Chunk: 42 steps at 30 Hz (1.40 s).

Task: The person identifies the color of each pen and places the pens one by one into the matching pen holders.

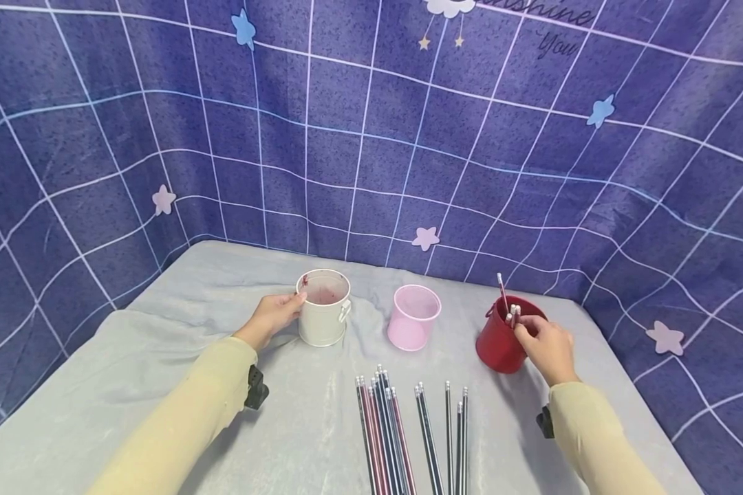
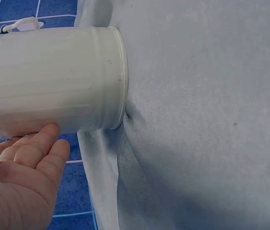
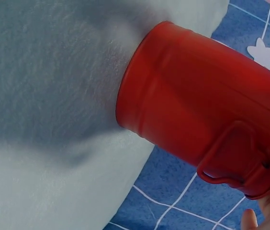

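My left hand (image 1: 275, 317) holds the side of a white metal bucket (image 1: 322, 323), its thumb at the rim. In the left wrist view, the fingers (image 2: 44, 143) touch the white wall. My right hand (image 1: 547, 347) is at the mouth of a red bucket (image 1: 498, 347), where its thumb and fingertips pinch a few pencils (image 1: 514, 313) by their eraser ends. Another pencil (image 1: 502, 289) leans up out of the red bucket. The right wrist view shows the red bucket's side and handle (image 3: 226, 177); most of the hand is outside that frame.
Between the buckets stands a pink cup (image 1: 411, 330). Several dark and red pencils (image 1: 384, 426) lie bunched at the front, with more dark pencils (image 1: 458, 433) just right of them. A grey cloth (image 1: 297, 426) covers the table, and a blue grid curtain (image 1: 359, 165) hangs behind.
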Each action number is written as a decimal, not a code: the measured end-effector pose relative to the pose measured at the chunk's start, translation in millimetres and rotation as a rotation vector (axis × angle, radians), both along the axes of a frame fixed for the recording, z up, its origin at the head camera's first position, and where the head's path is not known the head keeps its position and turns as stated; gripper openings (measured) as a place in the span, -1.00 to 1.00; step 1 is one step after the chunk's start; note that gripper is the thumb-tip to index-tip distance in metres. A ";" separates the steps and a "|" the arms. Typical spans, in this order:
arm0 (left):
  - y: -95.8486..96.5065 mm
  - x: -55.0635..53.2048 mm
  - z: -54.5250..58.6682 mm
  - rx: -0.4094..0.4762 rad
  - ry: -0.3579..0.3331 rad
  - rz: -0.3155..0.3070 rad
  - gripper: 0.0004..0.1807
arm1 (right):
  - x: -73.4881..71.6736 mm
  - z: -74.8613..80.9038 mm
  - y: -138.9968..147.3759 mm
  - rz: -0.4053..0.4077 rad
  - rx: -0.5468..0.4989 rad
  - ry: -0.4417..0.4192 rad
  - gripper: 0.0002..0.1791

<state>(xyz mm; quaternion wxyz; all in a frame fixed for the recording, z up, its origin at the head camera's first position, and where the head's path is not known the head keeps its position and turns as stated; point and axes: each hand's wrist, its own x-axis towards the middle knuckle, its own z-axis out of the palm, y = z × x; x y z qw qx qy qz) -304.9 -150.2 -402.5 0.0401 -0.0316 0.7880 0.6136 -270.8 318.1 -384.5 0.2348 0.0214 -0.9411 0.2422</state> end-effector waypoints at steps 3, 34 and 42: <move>0.3 0.2 -0.1 0.007 0.006 0.003 -0.44 | 0.7 0.0 0.1 0.003 0.003 -0.002 -0.70; -0.6 0.3 1.4 0.009 -0.003 -0.004 -0.43 | 10.9 10.4 -0.2 0.039 -0.016 0.011 -0.73; 0.0 -0.4 2.3 0.008 -0.011 -0.004 -0.43 | 15.1 40.5 -1.1 0.059 0.056 0.078 -0.72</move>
